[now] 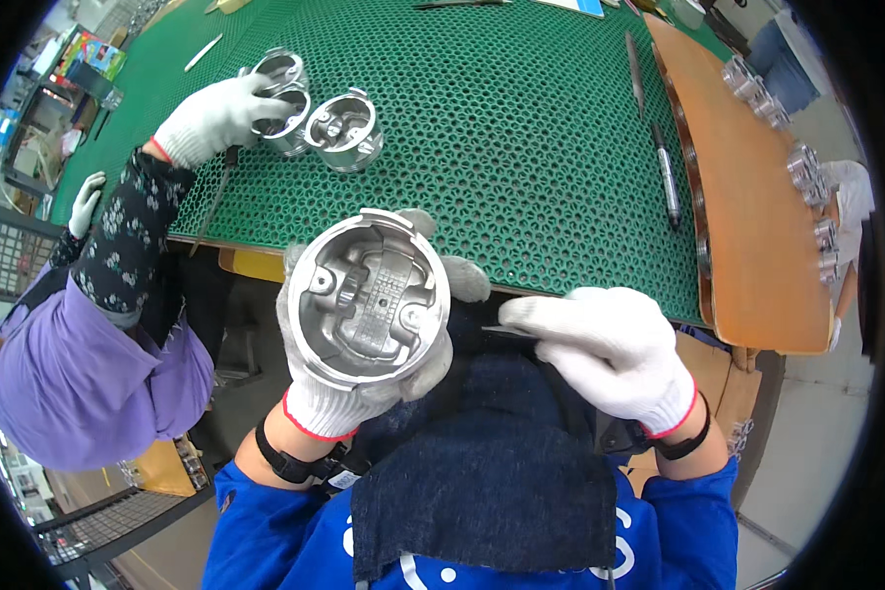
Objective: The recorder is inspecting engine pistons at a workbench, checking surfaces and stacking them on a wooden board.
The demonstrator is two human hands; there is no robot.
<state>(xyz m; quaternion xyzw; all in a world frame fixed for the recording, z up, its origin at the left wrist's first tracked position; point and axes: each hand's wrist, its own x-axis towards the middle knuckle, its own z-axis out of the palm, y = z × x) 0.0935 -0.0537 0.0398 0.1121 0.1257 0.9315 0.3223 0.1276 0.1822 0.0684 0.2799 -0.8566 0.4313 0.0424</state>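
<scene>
My left hand (332, 401), in a white knit glove with a red cuff, holds a silver metal piston (382, 313). Its hollow underside faces up, so the ribs and pin bosses inside are visible. Fingers wrap around its wall, partly hidden by it. Just right of the piston and apart from it, my right hand (615, 349), gloved the same way, is closed in a pinch. A thin, pointed metal blade (509, 331) sticks out from between thumb and fingers toward the piston; its rest is hidden in the glove. Both hands are in front of the table's near edge.
On the green perforated mat (521, 128) stands a piston (346, 138) near two others under a co-worker's gloved hand (216, 116). A black-and-silver pen-like tool (667, 182) and a long file (634, 74) lie right. Beyond an orange-brown panel (757, 216) are several pistons (757, 95).
</scene>
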